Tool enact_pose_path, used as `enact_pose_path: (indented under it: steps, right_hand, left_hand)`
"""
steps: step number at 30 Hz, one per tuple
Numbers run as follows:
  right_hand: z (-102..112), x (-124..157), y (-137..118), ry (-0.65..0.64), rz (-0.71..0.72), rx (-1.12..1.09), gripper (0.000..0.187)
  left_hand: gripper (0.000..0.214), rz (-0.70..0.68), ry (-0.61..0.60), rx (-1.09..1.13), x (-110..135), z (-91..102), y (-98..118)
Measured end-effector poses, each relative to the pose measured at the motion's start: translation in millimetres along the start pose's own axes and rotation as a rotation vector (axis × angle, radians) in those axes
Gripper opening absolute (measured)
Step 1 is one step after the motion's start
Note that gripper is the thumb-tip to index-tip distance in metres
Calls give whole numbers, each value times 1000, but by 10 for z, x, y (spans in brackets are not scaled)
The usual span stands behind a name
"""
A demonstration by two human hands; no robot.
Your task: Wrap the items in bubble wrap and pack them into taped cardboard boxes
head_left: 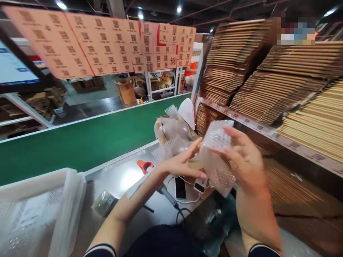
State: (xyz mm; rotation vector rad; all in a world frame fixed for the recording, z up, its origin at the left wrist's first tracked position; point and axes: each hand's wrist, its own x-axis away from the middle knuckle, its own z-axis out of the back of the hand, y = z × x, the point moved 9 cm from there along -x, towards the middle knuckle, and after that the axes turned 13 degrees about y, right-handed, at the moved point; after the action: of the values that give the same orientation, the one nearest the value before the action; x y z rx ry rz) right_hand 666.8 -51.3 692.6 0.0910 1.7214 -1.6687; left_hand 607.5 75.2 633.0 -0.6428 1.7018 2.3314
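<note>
Pinching a crumpled packet of clear bubble wrap (218,148), the right hand (246,162) has its thumb and fingers clamped on the upper right edge. The left hand (182,164) faces it, thumb and fingers spread apart; whether those fingertips touch the packet's near side, I can't tell. The packet hangs between the two sets of fingers. A light right-hand pinch seems best, firm enough to stop slipping but gentle on the bubbles, with the left fingers flat along the opposite side to steady it. The thin white cable (190,202) below the left thumb could snag, so I'd lift clear of it.

Well to the left of the left fingers, a translucent white plastic bin (70,187) holds clear plastic-wrapped stuff, too blurred to name. Beyond the left fingertips lies a heap of crumpled clear wrap (174,130); farther off stands a brown cardboard box (127,93), contents hidden.
</note>
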Motion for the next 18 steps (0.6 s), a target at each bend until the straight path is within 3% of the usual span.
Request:
enact_pose_path:
  steps: [3,7,9,12,15,18]
  right_hand:
    - [-619,-62,-107,-114,35,-32,76]
    - [-1145,32,-80,-30,162,117,88]
    - [-1546,192,141,-140,62,93,78]
    - [-2251,592,530,-355,-197,-96,59]
    - [-2836,1053,866,-427,-420,-231,55]
    - [-3281,1532,1200,-464,-604,-286,58]
  left_hand:
    - [60,182,457,303,420,481,-149]
    - [54,321,919,378,1213,1131,-316]
    - [50,310,1090,328,1644,1436,-301]
    - [49,304,1321,278,2329,1770,-354]
    - [52,373,1531,298,3038,1917,-573]
    - [52,487,1647,298,3662,1916,-839]
